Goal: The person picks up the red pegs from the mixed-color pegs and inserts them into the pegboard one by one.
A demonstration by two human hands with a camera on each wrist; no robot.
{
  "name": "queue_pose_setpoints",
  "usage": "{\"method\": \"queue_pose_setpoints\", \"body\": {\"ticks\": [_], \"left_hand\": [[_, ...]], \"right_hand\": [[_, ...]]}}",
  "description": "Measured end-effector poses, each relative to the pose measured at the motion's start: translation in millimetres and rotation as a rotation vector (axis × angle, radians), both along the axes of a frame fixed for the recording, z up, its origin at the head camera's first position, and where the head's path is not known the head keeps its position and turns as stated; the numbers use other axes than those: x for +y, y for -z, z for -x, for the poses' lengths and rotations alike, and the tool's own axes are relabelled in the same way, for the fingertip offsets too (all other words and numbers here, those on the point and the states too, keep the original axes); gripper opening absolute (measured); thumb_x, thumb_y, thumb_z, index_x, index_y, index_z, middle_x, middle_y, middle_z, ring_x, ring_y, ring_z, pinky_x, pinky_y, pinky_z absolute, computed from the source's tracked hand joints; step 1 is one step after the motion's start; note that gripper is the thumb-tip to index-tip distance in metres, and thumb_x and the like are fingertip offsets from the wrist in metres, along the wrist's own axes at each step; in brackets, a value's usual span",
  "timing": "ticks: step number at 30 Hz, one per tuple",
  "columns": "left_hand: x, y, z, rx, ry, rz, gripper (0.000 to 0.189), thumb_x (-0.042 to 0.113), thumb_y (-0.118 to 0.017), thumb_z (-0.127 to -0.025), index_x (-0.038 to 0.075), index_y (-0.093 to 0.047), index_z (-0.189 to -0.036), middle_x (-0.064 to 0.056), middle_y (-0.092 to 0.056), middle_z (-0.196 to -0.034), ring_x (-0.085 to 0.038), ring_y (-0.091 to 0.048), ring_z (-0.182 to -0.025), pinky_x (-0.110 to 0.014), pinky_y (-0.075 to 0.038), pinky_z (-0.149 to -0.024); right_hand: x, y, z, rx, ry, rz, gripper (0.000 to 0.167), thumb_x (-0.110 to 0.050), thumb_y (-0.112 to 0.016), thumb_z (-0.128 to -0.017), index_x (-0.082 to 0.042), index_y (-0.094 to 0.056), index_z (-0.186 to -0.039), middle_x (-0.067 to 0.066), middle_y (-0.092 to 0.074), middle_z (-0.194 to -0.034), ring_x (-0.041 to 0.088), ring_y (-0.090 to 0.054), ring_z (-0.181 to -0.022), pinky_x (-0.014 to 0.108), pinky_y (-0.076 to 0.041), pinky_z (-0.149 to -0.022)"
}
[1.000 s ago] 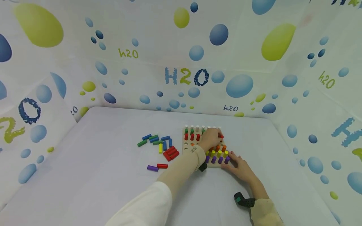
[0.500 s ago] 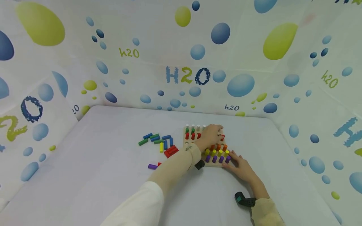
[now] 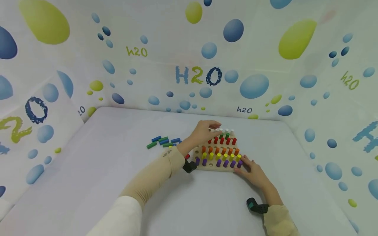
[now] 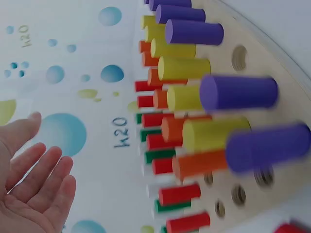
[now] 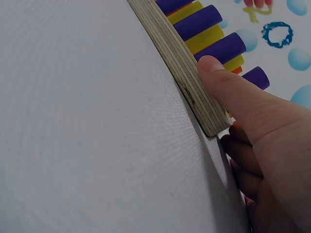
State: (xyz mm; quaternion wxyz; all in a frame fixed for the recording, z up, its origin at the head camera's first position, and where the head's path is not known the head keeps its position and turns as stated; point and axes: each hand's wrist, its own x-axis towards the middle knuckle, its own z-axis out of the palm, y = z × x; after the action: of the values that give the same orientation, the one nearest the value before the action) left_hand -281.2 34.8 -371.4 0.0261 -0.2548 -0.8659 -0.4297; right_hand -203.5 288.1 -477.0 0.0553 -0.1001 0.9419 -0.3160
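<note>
A wooden pegboard (image 3: 218, 169) lies on the table with rows of upright coloured pegs: purple (image 3: 219, 163) in front, then yellow (image 3: 211, 156), orange (image 3: 217, 150), red (image 3: 222, 140), green and white at the back. Over its back left part hovers my left hand (image 3: 204, 131), partly covering the rear rows. Its fingers (image 4: 59, 167) are relaxed and hold nothing in the left wrist view. My right hand (image 3: 254, 174) grips the board's front right corner. In the right wrist view, the thumb (image 5: 228, 82) lies on the board's edge (image 5: 182, 73), with the other fingers beside the corner.
Loose green (image 3: 152, 145) and blue pegs (image 3: 175, 140) lie left of the board. A red peg (image 3: 187, 156) shows beside my left wrist; the forearm hides other loose pegs. A wall with printed bubbles (image 3: 254, 86) stands behind the table.
My left hand has moved left from the red row's right end to above the board's back left part, uncovering red, orange and green pegs. My right hand stays at the corner.
</note>
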Motion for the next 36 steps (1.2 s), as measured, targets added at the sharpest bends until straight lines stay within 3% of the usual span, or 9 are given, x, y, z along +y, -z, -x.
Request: {"method": "queue_pose_setpoints", "body": {"ticks": [5,10,18,25,32,36], "left_hand": [[-19.3,-5.8,-4.6,-0.016,-0.001,-0.029,0.042,0.028,-0.065,-0.085,0.007,-0.058,-0.122,-0.005,-0.061,-0.118,-0.014,-0.057,-0.107,-0.024,-0.044,-0.091],[-32.9,-8.4,-13.4,-0.081,-0.037,-0.055,0.046,0.032,-0.065,-0.085,0.011,-0.057,-0.124,-0.003,-0.059,-0.121,-0.014,-0.055,-0.11,-0.024,-0.044,-0.091],[-54.5,-5.6,-21.6,-0.113,-0.068,-0.098,0.044,0.033,-0.066,-0.084,0.013,-0.059,-0.122,-0.001,-0.061,-0.118,-0.015,-0.057,-0.108,-0.027,-0.046,-0.089],[-72.0,8.8,-24.3,-0.094,-0.139,-0.077,0.033,0.025,-0.065,-0.086,0.007,-0.064,-0.113,-0.005,-0.066,-0.105,-0.016,-0.061,-0.095,-0.027,-0.049,-0.082],[-83.2,28.2,-27.1,-0.177,-0.178,-0.056,0.032,0.025,-0.064,-0.087,0.006,-0.064,-0.112,-0.003,-0.066,-0.102,-0.016,-0.061,-0.093,-0.028,-0.051,-0.079],[-86.2,36.0,-28.3,-0.18,-0.209,-0.018,0.03,0.027,-0.065,-0.085,0.01,-0.065,-0.11,-0.002,-0.066,-0.1,-0.015,-0.061,-0.091,-0.026,-0.051,-0.077]], "right_hand": [[3,-0.9,2.0,-0.008,0.008,0.001,0.08,-0.05,-0.059,-0.083,0.0,-0.032,-0.14,0.02,-0.019,-0.147,0.055,-0.012,-0.127,0.064,-0.015,-0.099],[1,-1.7,0.8,-0.023,0.011,0.01,0.081,-0.051,-0.059,-0.083,-0.001,-0.032,-0.14,0.02,-0.019,-0.147,0.054,-0.012,-0.128,0.064,-0.014,-0.1],[-1,-1.6,0.0,-0.02,0.016,0.004,0.081,-0.052,-0.059,-0.083,-0.001,-0.032,-0.14,0.02,-0.019,-0.147,0.054,-0.012,-0.128,0.063,-0.015,-0.1],[0,-2.7,0.0,-0.021,0.016,-0.008,0.081,-0.051,-0.058,-0.083,0.0,-0.031,-0.14,0.021,-0.019,-0.147,0.055,-0.012,-0.127,0.064,-0.015,-0.1],[-2,-2.0,-0.7,-0.005,0.011,-0.006,0.081,-0.051,-0.059,-0.083,0.0,-0.033,-0.139,0.021,-0.02,-0.146,0.055,-0.013,-0.127,0.063,-0.016,-0.1],[-2,-1.7,-0.5,-0.004,0.011,-0.004,0.08,-0.051,-0.059,-0.083,0.0,-0.033,-0.139,0.021,-0.02,-0.146,0.055,-0.013,-0.127,0.063,-0.015,-0.1]]}}
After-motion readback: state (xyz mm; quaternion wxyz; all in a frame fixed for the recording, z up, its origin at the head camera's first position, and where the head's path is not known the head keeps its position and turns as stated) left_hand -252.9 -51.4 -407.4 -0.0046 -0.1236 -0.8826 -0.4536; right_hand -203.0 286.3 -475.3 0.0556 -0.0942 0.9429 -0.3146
